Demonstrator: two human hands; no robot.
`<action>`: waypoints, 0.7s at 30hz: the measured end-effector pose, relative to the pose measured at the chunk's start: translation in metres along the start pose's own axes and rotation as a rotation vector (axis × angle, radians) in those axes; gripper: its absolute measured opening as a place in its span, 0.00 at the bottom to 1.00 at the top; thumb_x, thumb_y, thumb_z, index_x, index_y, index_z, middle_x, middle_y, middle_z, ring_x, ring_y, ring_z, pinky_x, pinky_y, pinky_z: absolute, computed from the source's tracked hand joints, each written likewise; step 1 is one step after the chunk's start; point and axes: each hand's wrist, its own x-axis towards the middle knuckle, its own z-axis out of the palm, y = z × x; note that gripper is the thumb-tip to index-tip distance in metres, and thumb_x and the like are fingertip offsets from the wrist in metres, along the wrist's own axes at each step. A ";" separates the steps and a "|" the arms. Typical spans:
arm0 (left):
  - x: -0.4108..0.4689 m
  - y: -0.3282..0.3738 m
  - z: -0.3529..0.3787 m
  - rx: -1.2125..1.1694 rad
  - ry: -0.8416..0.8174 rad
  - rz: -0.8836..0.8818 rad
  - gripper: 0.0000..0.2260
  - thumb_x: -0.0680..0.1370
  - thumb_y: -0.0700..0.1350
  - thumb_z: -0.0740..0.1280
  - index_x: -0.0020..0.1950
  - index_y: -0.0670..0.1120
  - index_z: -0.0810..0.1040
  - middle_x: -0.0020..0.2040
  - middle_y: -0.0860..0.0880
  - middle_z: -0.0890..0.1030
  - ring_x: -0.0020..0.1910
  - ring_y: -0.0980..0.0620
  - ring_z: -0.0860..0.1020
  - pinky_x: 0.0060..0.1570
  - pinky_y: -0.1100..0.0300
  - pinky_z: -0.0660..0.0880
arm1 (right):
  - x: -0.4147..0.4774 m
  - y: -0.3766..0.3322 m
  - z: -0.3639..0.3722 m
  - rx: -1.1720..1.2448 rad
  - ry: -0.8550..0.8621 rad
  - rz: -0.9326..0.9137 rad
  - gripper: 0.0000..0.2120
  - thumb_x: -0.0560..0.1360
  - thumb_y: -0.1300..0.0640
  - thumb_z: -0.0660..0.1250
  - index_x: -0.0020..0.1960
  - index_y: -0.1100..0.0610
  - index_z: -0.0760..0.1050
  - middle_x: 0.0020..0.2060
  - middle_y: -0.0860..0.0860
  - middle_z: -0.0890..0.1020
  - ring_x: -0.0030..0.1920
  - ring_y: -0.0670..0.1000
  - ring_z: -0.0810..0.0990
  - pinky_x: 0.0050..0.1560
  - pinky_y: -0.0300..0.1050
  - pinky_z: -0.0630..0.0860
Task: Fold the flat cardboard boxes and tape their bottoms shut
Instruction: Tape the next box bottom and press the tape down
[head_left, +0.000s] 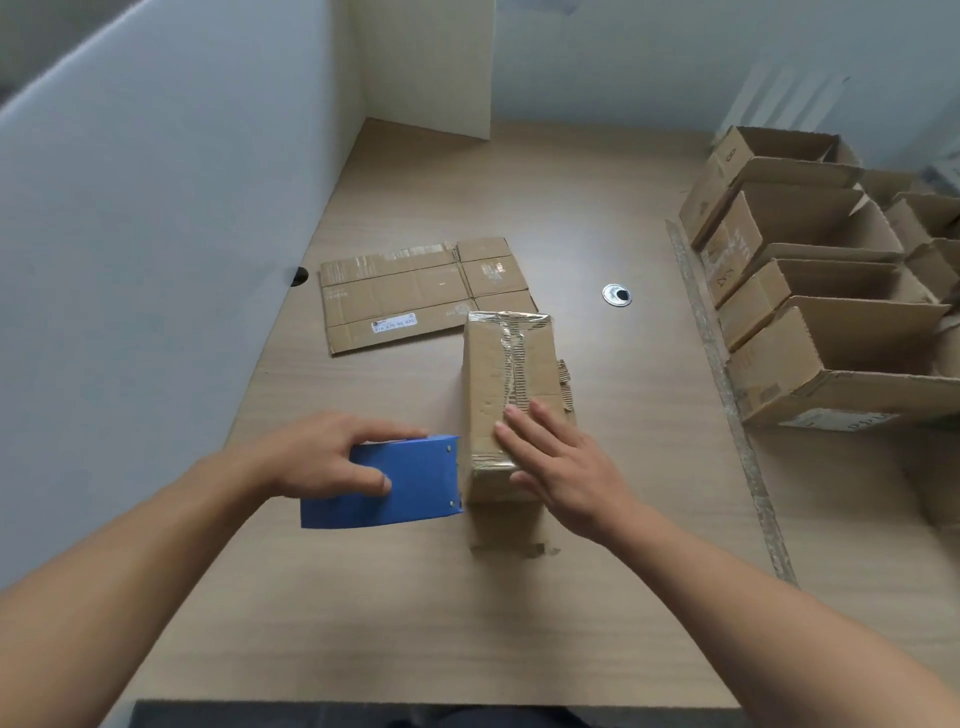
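A folded cardboard box (498, 364) stands upside down in the middle of the desk, its bottom flaps facing up with clear tape along the seam. My right hand (558, 467) lies flat on the near end of that taped bottom, fingers straight. My left hand (332, 457) grips a blue tape dispenser (410, 486), whose front edge sits against the box's near left side. A flat, unfolded cardboard box (415, 293) lies on the desk behind them.
Several folded, open-topped boxes (815, 291) stand in a row at the right of the wooden desk (597, 597). White partition walls (156, 234) close the left and back. A metal cable grommet (617, 295) sits in the desk.
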 end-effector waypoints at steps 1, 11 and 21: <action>-0.004 -0.008 -0.001 -0.023 0.006 -0.018 0.27 0.67 0.58 0.66 0.66 0.73 0.68 0.60 0.65 0.77 0.56 0.62 0.75 0.56 0.62 0.73 | 0.000 0.000 0.001 -0.002 0.025 -0.013 0.24 0.84 0.43 0.51 0.76 0.51 0.66 0.74 0.50 0.69 0.75 0.59 0.66 0.65 0.56 0.75; 0.027 0.020 0.014 0.298 0.200 -0.183 0.28 0.75 0.56 0.64 0.73 0.72 0.62 0.59 0.55 0.78 0.50 0.50 0.72 0.51 0.55 0.73 | 0.004 -0.004 0.002 -0.002 0.028 -0.010 0.26 0.85 0.43 0.47 0.74 0.53 0.70 0.74 0.51 0.70 0.75 0.59 0.65 0.71 0.53 0.69; 0.029 0.076 0.044 0.490 0.346 -0.383 0.20 0.76 0.50 0.59 0.67 0.59 0.67 0.49 0.50 0.79 0.49 0.44 0.77 0.40 0.56 0.67 | 0.006 -0.016 0.004 0.075 -0.007 0.110 0.25 0.80 0.45 0.56 0.75 0.51 0.68 0.75 0.49 0.69 0.76 0.57 0.60 0.64 0.61 0.74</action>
